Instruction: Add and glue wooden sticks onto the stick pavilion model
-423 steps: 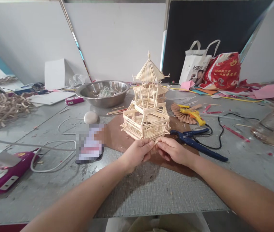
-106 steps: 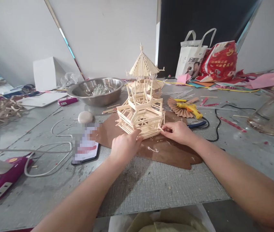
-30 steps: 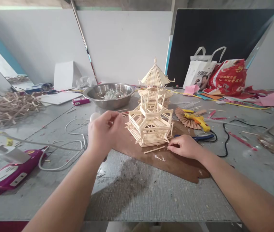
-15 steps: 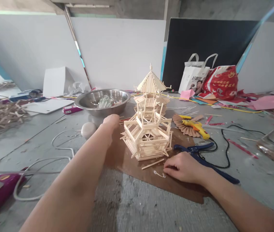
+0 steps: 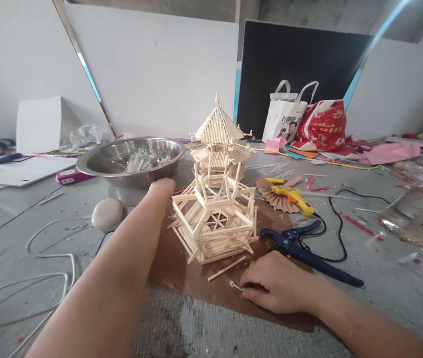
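Observation:
A pagoda model (image 5: 216,219) built of thin pale wooden sticks stands upright on a brown mat (image 5: 181,278). My left hand (image 5: 163,188) reaches past its left side, by the metal basin and some thin sticks lying there. The fingers of that hand are hidden from me. My right hand (image 5: 278,282) lies low over the mat in front of the model, with curled fingers. Its thumb and fingertips close around one end of a whitish strand, perhaps dried glue (image 5: 234,285). One loose wooden stick (image 5: 226,268) lies between the model and this hand.
Blue-handled cutters (image 5: 300,246) and a yellow glue gun (image 5: 293,198) with a black cord lie to the right. A steel basin (image 5: 95,164) stands back left, near a pale rounded object (image 5: 107,215). A glass jar (image 5: 408,219) is at far right.
My left hand has gone forward beside the basin. My right hand has left the model's base and come down onto the mat at the whitish strand. The view has shifted.

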`<state>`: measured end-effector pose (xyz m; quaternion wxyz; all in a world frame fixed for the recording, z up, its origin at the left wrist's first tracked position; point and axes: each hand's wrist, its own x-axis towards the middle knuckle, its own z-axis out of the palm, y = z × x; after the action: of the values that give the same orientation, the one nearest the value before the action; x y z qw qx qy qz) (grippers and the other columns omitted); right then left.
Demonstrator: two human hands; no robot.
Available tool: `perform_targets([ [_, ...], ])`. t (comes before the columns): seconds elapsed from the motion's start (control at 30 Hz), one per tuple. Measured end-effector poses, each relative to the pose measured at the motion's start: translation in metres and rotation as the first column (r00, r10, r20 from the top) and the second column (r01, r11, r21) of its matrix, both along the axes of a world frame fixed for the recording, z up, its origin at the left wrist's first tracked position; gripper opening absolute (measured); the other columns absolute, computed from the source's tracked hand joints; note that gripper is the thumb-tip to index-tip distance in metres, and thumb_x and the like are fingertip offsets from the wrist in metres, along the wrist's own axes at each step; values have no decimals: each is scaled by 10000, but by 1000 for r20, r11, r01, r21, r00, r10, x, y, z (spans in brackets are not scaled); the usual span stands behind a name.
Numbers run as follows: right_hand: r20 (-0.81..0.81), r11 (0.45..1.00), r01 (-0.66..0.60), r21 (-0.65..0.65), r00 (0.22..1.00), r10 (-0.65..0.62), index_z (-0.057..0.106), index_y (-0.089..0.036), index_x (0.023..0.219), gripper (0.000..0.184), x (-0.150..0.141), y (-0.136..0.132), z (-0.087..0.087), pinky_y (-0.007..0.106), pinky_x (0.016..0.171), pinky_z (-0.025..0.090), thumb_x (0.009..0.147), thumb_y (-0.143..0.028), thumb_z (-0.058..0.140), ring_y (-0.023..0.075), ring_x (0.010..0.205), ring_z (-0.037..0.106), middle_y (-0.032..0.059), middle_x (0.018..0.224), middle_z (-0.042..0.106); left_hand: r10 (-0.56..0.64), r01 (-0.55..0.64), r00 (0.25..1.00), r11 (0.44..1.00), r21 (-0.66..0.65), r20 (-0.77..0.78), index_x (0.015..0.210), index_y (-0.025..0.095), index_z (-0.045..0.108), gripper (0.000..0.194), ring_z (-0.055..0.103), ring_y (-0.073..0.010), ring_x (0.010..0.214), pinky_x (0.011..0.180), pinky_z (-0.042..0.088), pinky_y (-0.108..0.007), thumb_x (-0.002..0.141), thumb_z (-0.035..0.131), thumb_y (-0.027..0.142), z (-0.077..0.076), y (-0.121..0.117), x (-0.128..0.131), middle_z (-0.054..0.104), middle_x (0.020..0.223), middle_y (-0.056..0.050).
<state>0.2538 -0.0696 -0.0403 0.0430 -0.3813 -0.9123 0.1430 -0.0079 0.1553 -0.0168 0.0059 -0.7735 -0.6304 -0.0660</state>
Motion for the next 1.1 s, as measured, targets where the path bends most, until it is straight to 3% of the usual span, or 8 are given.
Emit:
perform_targets([
  [0.17,-25,1000,-5,-12,1000,5,605,-229,811,230,1,1,-2,208,566,299,792,-350,410,114,681,569,-11,727,646,131,-165,975,968,-191,-181,1071,131,480,312,521,-180,908,755,448,-378,808,467,297,9,6,9,510,1062,-85],
  [0.33,-51,1000,2,-17,999,-3,605,-221,827,231,1,2,-3,206,573,305,789,-352,418,117,693,572,-7,744,649,151,-187,969,966,-180,-197,831,79,623,205,533,-302,947,770,406,-382,660,590,187,10,6,11,587,986,-199],
  [0.4,-61,1000,-4,-18,998,2,605,-218,828,230,1,2,-3,208,563,301,787,-349,421,115,679,570,-7,739,648,152,-175,975,975,-139,-162,809,109,637,197,535,-302,950,776,400,-374,642,580,196,10,2,9,594,995,-194],
  [0.6,-111,1000,7,-26,994,-10,607,-220,842,215,2,2,-3,204,577,317,780,-331,434,112,669,565,-11,758,653,193,-195,980,979,55,36,859,165,624,256,549,-285,902,740,413,-370,716,449,284,19,-20,7,611,970,-143],
  [0.73,-134,999,12,-33,991,-16,612,-218,843,219,2,0,-4,210,596,325,776,-327,436,125,693,570,0,779,657,179,-220,955,962,163,236,800,155,620,258,566,-228,846,742,414,-301,726,420,300,24,-39,2,640,866,-92],
  [0.9,-161,999,17,-40,987,-24,618,-214,821,214,3,1,-6,204,546,302,762,-335,452,105,609,545,-6,733,650,152,-283,842,942,183,518,755,149,575,217,570,-127,557,575,440,-218,720,418,295,21,-60,-6,615,599,-22],
  [1.1,-181,1000,29,1,983,-29,622,-219,796,207,4,1,-10,205,534,289,752,-345,465,103,580,524,-12,670,633,95,-307,691,936,172,716,666,153,517,173,505,-87,413,433,421,-196,701,464,313,30,-98,-5,535,525,19],
])
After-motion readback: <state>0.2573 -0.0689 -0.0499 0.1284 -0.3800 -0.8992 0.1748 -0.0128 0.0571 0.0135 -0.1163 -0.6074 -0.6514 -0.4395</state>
